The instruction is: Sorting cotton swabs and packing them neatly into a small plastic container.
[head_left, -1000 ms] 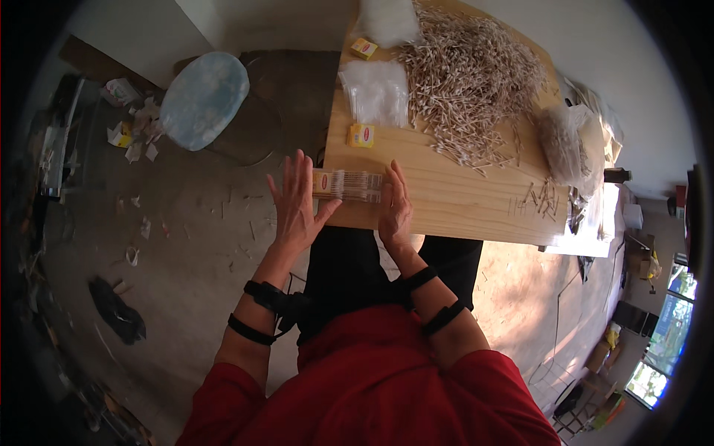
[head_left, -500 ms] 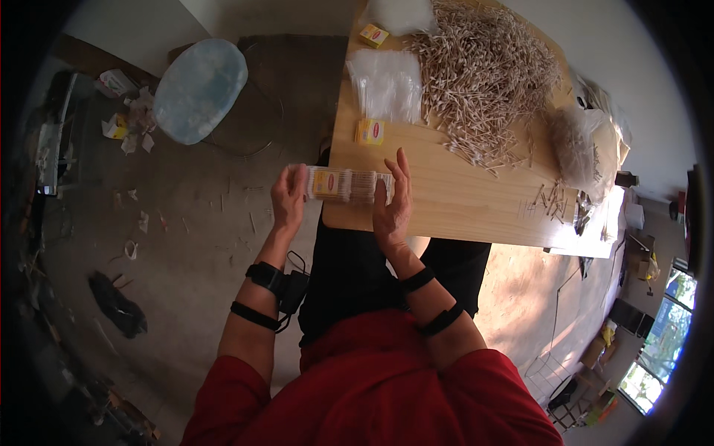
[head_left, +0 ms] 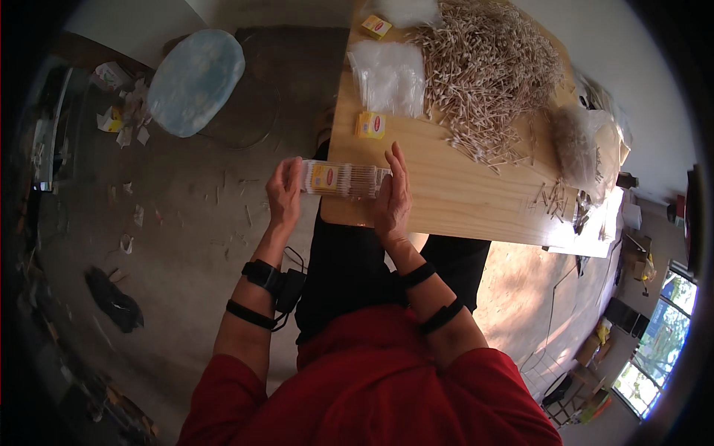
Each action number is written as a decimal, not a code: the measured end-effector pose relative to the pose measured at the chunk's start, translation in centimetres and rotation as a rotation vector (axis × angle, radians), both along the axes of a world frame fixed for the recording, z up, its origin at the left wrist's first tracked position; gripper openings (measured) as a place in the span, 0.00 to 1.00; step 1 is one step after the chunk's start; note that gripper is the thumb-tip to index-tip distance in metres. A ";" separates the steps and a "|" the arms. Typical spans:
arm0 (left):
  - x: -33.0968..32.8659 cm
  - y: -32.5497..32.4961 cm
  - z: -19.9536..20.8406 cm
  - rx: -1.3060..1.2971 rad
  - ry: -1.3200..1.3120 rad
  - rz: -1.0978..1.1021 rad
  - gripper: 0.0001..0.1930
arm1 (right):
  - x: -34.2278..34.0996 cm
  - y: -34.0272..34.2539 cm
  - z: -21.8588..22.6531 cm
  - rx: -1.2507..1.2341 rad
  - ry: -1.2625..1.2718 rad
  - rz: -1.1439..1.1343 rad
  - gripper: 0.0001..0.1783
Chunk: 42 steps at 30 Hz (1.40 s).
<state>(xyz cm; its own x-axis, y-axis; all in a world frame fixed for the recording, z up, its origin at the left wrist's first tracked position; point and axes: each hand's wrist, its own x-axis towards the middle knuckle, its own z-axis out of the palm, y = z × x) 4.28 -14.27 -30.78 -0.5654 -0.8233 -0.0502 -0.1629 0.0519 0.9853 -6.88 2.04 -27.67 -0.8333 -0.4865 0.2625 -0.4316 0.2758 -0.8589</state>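
Note:
A clear plastic pack of cotton swabs (head_left: 361, 181) with a yellow card inside is level between my hands, over the table's near left corner. My left hand (head_left: 283, 195) is closed on its left end. At the opposite end, my right hand (head_left: 393, 202) is held flat with the fingers stretched out, the palm side against the pack. Whether the right thumb grips it is hard to make out. Just beyond the pack lies a stack of yellow cards (head_left: 370, 125). Behind the cards are flat clear plastic bags (head_left: 388, 78).
A large heap of loose cotton swabs (head_left: 491, 74) covers the far part of the wooden table (head_left: 446, 201). Another yellow card stack (head_left: 376, 27) sits farther back. A filled plastic bag (head_left: 576, 149) stands at the right. Left of the table is a pale blue stool (head_left: 197, 82).
My right hand's fingers have drawn closer together and lie flatter against the pack's end. The pack and both hands have shifted slightly left in view.

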 end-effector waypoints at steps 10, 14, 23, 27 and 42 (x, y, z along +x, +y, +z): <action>-0.3 0.7 0.2 0.019 -0.075 -0.009 0.15 | 1.6 -2.8 -2.6 -0.224 -0.210 -0.041 0.22; -1.4 1.5 0.5 -0.098 -0.122 0.026 0.13 | 3.5 -6.3 -1.3 -0.276 -0.265 -0.054 0.18; -0.3 1.0 2.2 -0.293 -0.349 0.148 0.11 | 1.0 -3.6 -0.7 -0.219 -0.230 -0.010 0.15; -2.5 3.2 6.5 -0.998 -0.273 0.122 0.06 | -4.4 5.9 0.5 0.071 -0.219 -0.314 0.07; -22.6 16.9 3.3 -0.858 -0.358 -0.697 0.05 | -17.3 20.5 -1.5 0.288 0.013 -0.370 0.09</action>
<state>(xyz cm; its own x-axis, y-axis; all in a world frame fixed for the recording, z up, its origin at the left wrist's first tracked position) -18.37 2.58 -27.51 -0.9757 -0.1801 0.1249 -0.0980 0.8682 0.4865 -24.16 22.55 -29.18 -0.9620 -0.2120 0.1721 -0.2697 0.6397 -0.7197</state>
